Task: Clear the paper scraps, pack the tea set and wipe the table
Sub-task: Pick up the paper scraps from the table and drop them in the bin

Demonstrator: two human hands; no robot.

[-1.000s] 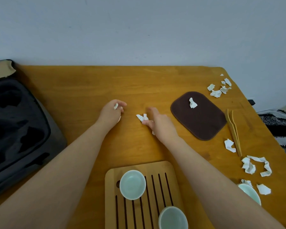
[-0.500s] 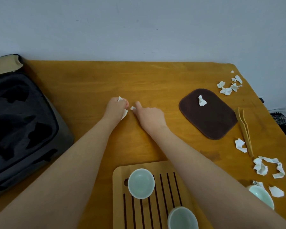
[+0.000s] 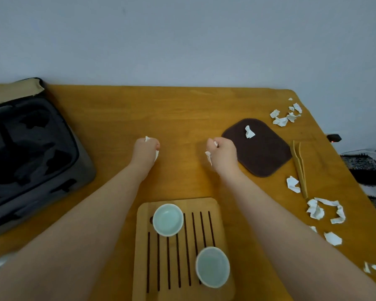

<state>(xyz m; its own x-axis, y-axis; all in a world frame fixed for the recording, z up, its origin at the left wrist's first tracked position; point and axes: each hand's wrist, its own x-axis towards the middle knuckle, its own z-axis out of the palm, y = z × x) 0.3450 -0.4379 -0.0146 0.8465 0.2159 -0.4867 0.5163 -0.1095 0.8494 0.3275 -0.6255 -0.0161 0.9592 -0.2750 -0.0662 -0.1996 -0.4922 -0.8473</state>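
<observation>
My left hand (image 3: 146,148) and right hand (image 3: 223,152) are both curled into fists over the middle of the bench (image 3: 182,109), apart from each other. The left grips a white paper wad (image 3: 147,139) that pokes out past the knuckles. The right holds a torn strip (image 3: 208,156) that hangs at its inner side. The fingers hide how much paper each fist has.

One scrap (image 3: 249,132) lies on the brown cloth (image 3: 261,153) just right of my right hand. Loose scraps (image 3: 316,210) litter the bench's right side around the wooden tongs (image 3: 300,168); some are cut off at the frame's lower corner, and my right forearm possibly covers others. Two cups (image 3: 168,219) stand on the slatted tray (image 3: 182,202) between my forearms. The open case (image 3: 30,153) at left is too dark to read.
</observation>
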